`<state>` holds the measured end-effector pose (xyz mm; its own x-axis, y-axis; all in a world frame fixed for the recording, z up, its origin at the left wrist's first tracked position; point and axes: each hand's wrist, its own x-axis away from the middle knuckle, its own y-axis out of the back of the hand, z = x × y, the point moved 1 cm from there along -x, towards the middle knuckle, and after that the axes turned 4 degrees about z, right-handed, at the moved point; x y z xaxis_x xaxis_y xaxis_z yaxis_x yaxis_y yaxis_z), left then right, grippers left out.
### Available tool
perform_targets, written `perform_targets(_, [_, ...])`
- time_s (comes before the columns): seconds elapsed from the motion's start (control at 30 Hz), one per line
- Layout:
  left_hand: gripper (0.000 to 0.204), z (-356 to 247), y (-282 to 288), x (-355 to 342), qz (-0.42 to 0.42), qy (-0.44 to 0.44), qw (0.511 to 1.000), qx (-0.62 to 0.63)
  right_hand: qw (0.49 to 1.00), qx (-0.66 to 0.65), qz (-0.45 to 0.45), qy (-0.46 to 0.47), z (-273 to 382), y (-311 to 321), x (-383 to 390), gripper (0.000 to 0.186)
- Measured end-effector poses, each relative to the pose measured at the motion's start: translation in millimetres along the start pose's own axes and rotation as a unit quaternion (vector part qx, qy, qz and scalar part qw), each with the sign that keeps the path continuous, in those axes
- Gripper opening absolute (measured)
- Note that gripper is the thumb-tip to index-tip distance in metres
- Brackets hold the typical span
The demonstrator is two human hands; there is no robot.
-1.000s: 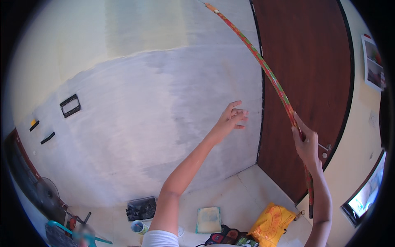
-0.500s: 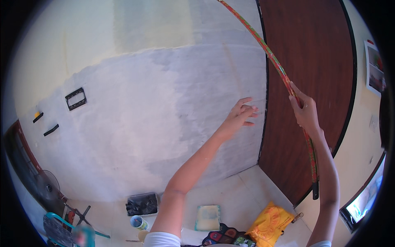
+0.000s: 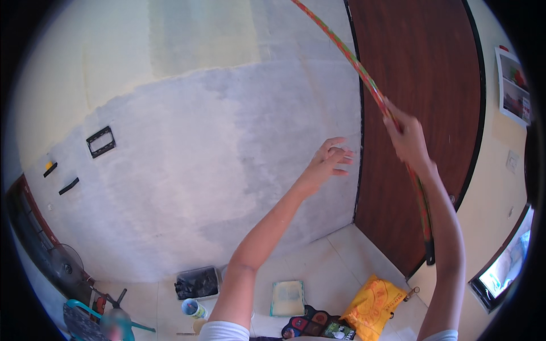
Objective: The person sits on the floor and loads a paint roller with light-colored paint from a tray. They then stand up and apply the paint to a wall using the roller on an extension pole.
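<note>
My right hand (image 3: 408, 138) is wrapped round a long red and green patterned pole (image 3: 352, 59), seen in front of the dark brown door. The pole slants up to the left and runs out of view at the top, so its far end is hidden. Its black end cap (image 3: 430, 253) hangs beside my right forearm. My left hand (image 3: 328, 165) is raised before the wall with its fingers apart, holding nothing. Behind it the wall (image 3: 187, 165) is patchy grey-white, with a cream-yellow upper part.
A black bracket (image 3: 101, 142) is fixed on the wall. On the floor are a black-lined bin (image 3: 197, 282), a paint can (image 3: 194, 308), a shallow tray (image 3: 288, 298) and a yellow bag (image 3: 374, 307). A fan (image 3: 67, 263) stands left; a lit screen (image 3: 506, 264) is right.
My right hand and the pole have shifted a little up and to the left. My left hand stays nearly in place, fingers still apart. The whole view has shifted slightly.
</note>
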<state>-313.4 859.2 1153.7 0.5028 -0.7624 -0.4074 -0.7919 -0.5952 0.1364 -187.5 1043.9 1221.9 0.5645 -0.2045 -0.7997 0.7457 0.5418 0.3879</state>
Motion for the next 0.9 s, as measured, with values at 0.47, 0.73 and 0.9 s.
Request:
perform_targets(0.47, [0.078, 66.5, -26.5, -9.1, -0.033, 0.056, 0.99, 0.123, 0.967, 0.079, 0.122, -0.211, -29.4, 49.3, 318.0, 0.052])
perform_targets(0.73, [0.073, 108.0, -62.0, 12.5, -0.04, 0.056, 0.993, 0.097, 0.968, 0.085, 0.132, -0.193, -50.2, 61.4, 412.4, 0.05])
perform_targets(0.9, [0.07, 116.3, -69.0, 17.1, -0.046, 0.03, 0.993, 0.102, 0.97, 0.083, 0.128, -0.19, -50.4, 53.3, 424.8, 0.049])
